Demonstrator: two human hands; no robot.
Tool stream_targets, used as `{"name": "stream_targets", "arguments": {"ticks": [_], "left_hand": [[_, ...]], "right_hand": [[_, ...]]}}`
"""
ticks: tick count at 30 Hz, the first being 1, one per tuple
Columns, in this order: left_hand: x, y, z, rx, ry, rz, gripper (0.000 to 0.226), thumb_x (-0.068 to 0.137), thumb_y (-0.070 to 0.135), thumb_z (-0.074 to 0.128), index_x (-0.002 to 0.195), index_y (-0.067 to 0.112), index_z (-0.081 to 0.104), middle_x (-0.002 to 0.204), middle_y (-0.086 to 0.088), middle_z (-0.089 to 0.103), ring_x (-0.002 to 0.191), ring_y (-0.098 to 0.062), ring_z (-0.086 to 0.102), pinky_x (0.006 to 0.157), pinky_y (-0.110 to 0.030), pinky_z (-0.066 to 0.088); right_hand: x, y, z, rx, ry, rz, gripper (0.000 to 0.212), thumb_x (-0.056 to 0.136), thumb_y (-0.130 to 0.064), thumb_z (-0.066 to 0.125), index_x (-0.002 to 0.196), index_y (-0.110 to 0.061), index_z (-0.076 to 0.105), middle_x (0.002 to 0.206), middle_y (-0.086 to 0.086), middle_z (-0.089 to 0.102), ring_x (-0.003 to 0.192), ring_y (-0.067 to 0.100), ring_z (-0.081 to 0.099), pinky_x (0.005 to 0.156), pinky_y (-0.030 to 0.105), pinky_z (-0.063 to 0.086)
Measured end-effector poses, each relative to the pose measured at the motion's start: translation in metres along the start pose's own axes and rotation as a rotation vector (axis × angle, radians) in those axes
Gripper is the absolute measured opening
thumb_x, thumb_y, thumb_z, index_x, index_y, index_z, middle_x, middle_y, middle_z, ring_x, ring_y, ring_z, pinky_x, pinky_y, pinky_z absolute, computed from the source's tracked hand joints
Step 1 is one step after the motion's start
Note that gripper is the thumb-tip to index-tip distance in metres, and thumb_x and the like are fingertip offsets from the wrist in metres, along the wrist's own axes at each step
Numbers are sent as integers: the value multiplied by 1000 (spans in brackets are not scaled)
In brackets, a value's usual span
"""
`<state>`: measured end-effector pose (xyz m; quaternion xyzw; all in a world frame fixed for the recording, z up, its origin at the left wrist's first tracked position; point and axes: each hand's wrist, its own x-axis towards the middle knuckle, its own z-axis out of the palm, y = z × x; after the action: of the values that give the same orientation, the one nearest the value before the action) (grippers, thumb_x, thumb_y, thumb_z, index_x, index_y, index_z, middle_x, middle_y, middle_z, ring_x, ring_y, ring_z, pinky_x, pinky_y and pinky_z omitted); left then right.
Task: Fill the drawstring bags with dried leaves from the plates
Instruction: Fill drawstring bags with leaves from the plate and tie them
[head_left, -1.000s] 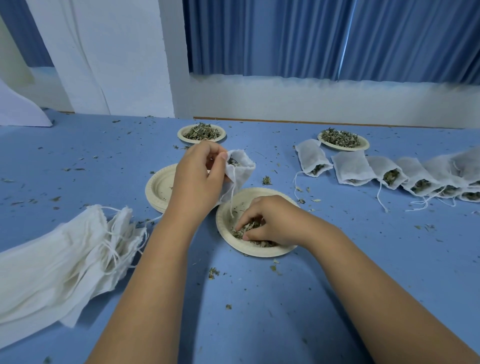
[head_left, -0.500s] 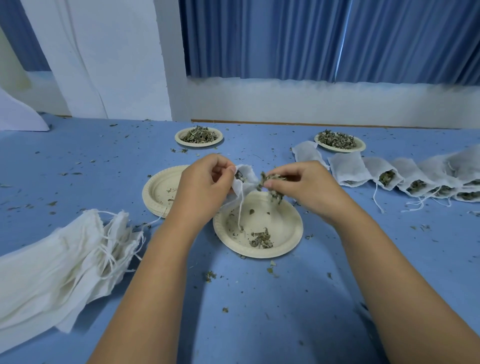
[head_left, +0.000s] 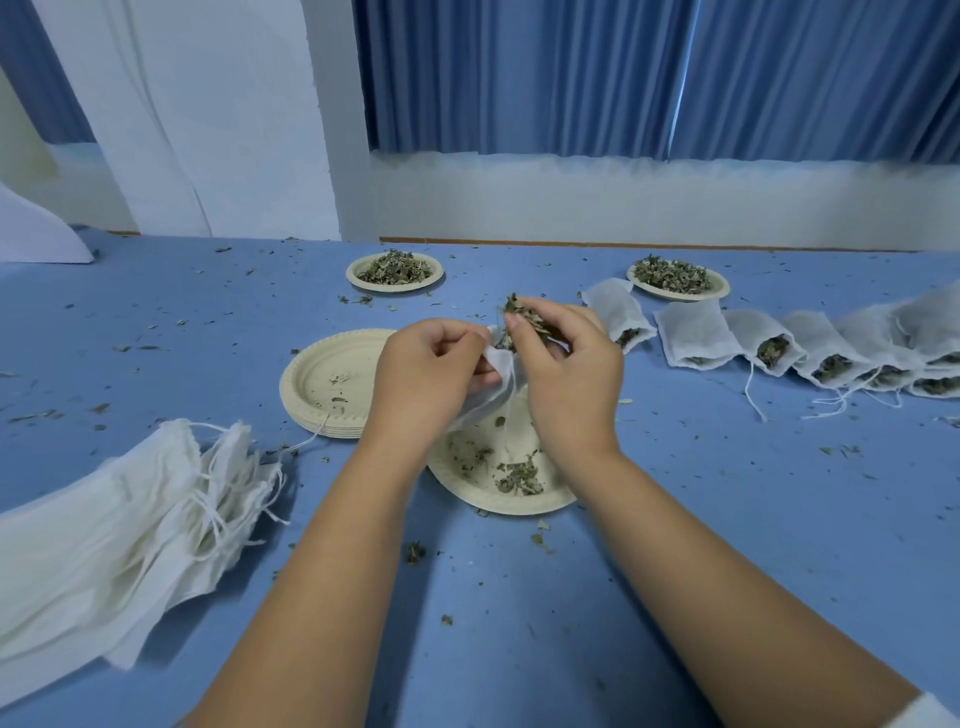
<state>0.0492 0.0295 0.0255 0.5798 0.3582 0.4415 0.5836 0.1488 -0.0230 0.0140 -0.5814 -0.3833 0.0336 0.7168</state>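
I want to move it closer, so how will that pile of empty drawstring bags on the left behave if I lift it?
Probably floppy: the pile of empty bags sags and fans out on the table. Likely light, being thin cloth. Its loose strings may snag, and bags could slide apart.

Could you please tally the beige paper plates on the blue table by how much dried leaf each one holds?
Round beige paper plates heaped with dried leaves: 2
Nearest plate, holding a small leftover pile: 1
Left plate, only crumbs, topping a stack: 1
Total: 4 plates
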Motion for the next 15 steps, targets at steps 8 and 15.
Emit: {"name": "stream_targets", "arguments": {"ticks": [8,15], "left_hand": [[2,1,-3,-207,82,-60,8,92,8,64,89,4,70,80,-14,73,69,-18,74,62,-24,58],[0,-2,-3,230,54,149,17,94,16,61,80,23,69,77,5,72,76,-16,72,75,-36,60]], "right_hand": [[-1,4,-7,-164,-203,-184,12,83,-11,74,93,-17,76,89,-5,63,82,-1,59,72,9,43],[7,6,-14,-411,-468,-98,14,79,-1,70,85,-12,77,85,2,62,76,12,58,69,19,46]]}}
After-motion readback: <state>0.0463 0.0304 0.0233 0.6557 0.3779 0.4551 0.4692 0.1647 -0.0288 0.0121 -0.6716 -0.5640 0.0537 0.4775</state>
